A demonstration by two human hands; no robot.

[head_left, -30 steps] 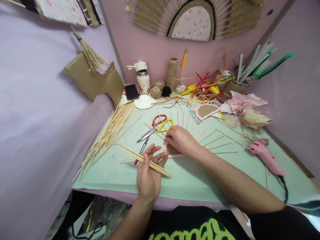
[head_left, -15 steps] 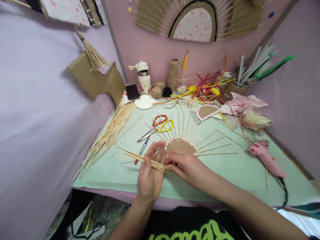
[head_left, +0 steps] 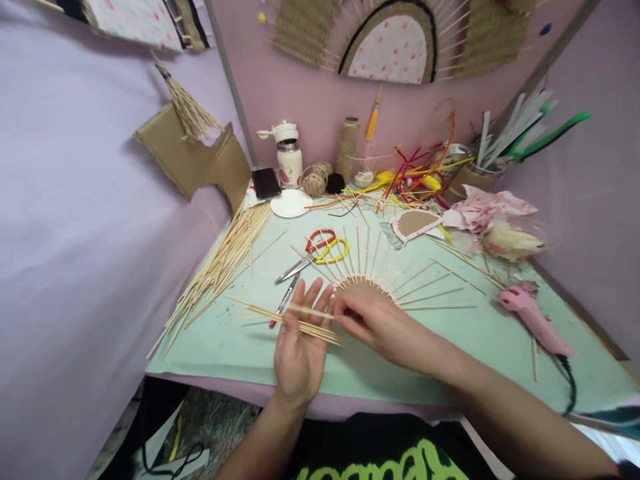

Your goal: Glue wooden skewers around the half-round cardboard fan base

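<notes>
Right hand [head_left: 361, 325] pinches a crosswise stick [head_left: 313, 312]; left hand [head_left: 300, 360] holds a bundle [head_left: 321, 332]. Fan [head_left: 358, 285] lies just beyond right hand, toward desk's [head_left: 225, 357] far edge.

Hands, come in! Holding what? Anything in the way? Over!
Left hand: palm up, thin sticks under thumb. Right hand: one stick in grip. Stick-rayed cardboard half-circle: partly behind right hand. Maybe in the way: scissors beyond left hand.

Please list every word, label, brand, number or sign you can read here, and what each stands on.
No text can be read with certainty.
Black shirt: large yellow-green lettering, cut off by the picture's lower edge.
White flask: printed decoration; any lettering is too small to read.
Pink glue gun: no readable marking.
</notes>
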